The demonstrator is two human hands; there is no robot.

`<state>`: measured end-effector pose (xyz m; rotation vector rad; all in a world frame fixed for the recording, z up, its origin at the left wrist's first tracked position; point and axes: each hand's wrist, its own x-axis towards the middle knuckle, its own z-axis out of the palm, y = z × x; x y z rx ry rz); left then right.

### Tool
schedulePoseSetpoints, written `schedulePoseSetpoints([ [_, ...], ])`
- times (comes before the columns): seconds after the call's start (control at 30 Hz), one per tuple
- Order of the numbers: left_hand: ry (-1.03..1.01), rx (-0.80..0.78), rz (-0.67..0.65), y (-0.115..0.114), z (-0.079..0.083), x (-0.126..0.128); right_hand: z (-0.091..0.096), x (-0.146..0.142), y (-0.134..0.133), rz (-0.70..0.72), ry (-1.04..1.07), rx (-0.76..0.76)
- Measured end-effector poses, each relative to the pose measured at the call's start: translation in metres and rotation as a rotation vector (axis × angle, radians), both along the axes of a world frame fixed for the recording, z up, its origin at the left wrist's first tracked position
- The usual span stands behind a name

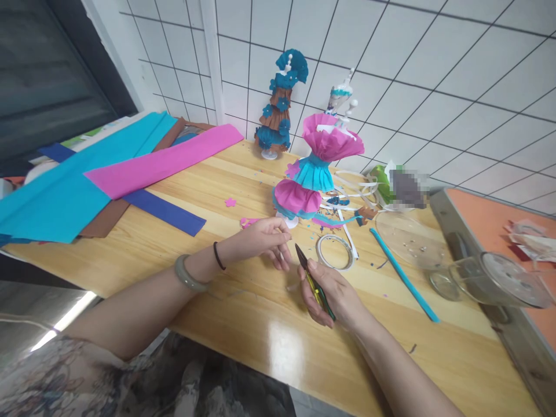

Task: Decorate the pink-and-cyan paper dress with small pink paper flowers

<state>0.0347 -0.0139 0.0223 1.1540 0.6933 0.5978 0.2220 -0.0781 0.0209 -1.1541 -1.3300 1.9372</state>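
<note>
My right hand (330, 289) is wrapped round a pair of pliers (316, 289) with green and yellow handles, dark jaws pointing up and left. Just left of the jaw tips is my left hand (271, 240), thumb and forefinger pinched together; anything between them is too small to make out. Behind my hands stands a small dress form in a pink and turquoise crepe paper dress (317, 168), on a white base (287, 220). A roll of tape (334, 252) lies flat beyond the pliers. Pink paper pieces (248, 222) rest behind my left wrist.
Turquoise (65, 179), pink (169, 159) and blue (165, 211) paper sheets overlap at left. A teal-and-brown paper dress (275, 110) stands by the tiled wall. At right lie a turquoise strip (403, 275), a clear jar on its side (490, 281) and a clear dish (408, 237).
</note>
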Motion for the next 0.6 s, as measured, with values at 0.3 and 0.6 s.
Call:
schedulePoseSetpoints([
  [0.3, 0.145, 0.203, 0.228, 0.0080, -0.0020, -0.0058, 0.0057, 0.0000, -0.0042, 0.350, -0.450, 0.413],
  [0.6, 0.036, 0.238, 0.169, 0.0020, -0.0032, -0.0020, 0.0038, -0.0028, -0.0084, 0.305, -0.494, 0.632],
])
